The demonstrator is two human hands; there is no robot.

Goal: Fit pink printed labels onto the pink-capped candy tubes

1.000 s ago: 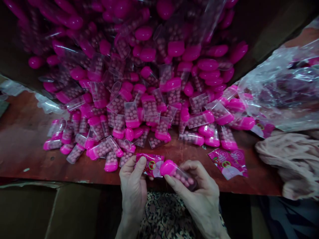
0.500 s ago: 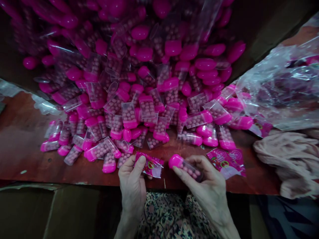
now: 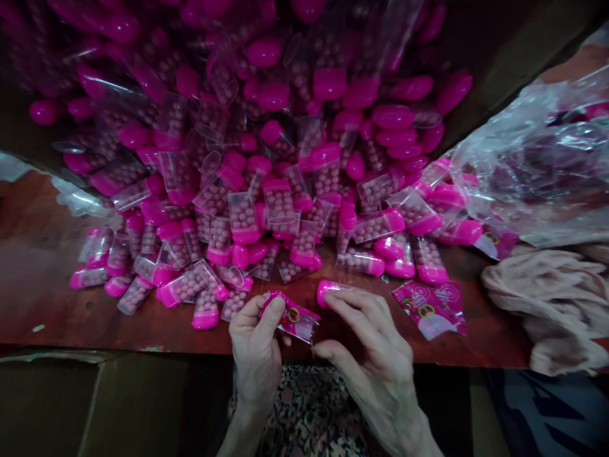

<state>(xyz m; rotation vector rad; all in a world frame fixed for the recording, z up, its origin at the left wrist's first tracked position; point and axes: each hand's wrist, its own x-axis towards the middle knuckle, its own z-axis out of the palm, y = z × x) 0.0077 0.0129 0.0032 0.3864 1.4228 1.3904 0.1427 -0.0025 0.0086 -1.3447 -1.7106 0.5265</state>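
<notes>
While the printed pink wrapper is pinched between thumb and fingers of the left hand, the thumb of the right hand is spread from its fingers, which rest on the pink-capped container. The latter has been lowered from a two-sided grip; support by the tabletop is thereby suggested. To the right, a second wrapper is laid flat; beyond, similar containers are heaped.
</notes>
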